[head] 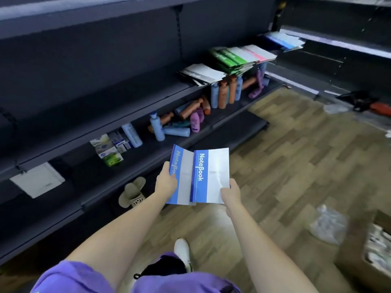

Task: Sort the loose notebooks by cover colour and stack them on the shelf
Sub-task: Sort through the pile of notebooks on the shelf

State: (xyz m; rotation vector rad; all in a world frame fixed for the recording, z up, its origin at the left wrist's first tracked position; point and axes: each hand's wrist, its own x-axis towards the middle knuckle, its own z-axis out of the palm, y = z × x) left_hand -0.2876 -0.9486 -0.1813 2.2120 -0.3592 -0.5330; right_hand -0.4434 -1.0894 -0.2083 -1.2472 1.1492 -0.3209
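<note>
Notebooks (198, 176), thin, light and likely floppy, fan apart, left hand (166, 182) and right hand (231, 193) pinching their lower edges.

Glossy paper notebook covers (209, 176), matt dark shelf (148, 115), wood-grain floor (296, 155)
</note>
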